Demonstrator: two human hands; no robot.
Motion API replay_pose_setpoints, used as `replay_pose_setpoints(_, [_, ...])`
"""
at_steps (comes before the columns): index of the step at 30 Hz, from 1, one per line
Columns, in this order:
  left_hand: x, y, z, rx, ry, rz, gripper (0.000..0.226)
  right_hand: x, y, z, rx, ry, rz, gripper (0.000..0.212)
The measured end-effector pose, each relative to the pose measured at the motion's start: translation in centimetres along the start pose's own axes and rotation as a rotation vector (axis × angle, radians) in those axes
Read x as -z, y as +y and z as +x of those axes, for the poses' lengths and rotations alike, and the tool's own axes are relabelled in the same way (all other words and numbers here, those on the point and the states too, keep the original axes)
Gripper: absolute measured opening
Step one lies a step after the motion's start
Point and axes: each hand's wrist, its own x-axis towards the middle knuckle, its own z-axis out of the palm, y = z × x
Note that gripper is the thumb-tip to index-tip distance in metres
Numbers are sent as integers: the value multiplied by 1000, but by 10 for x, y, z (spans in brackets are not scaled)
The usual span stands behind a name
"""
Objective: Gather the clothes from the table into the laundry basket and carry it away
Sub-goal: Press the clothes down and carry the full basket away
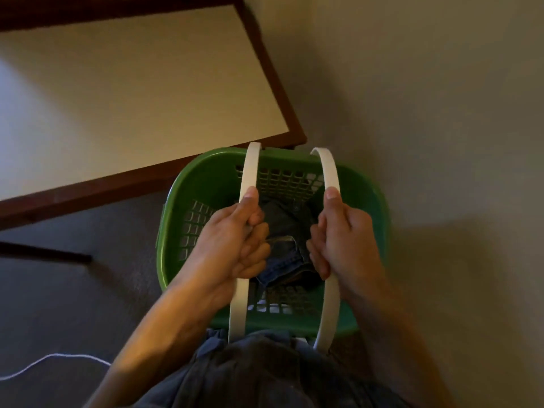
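A green laundry basket (206,169) with two white handles hangs right in front of my body, beside the table's corner. My left hand (232,240) grips the left white handle (250,169), thumb laid along it. My right hand (344,234) grips the right white handle (329,166) in the same way. Dark clothes and blue denim (287,228) lie inside the basket between my hands. A bit of white fabric shows through the near grid wall.
The table (141,92), cream-topped with a dark wooden rim, stands at the upper left, its corner next to the basket. A pale wall (441,113) fills the right side. Grey carpet lies below, with a white cable (53,360) at the lower left.
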Motion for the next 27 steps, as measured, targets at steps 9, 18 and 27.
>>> replay_pose_setpoints(9, [110,11,-87,-233,225,-260,42,-130,2,-17,50,-412,-130,52])
replay_pose_setpoints(18, [229,12,-172,-378,401,-464,45,-278,11,-63,37,-731,-281,50])
replay_pose_setpoints(27, [323,8,-259,-536,597,-624,47,-410,25,-120,46,-1048,-361,52])
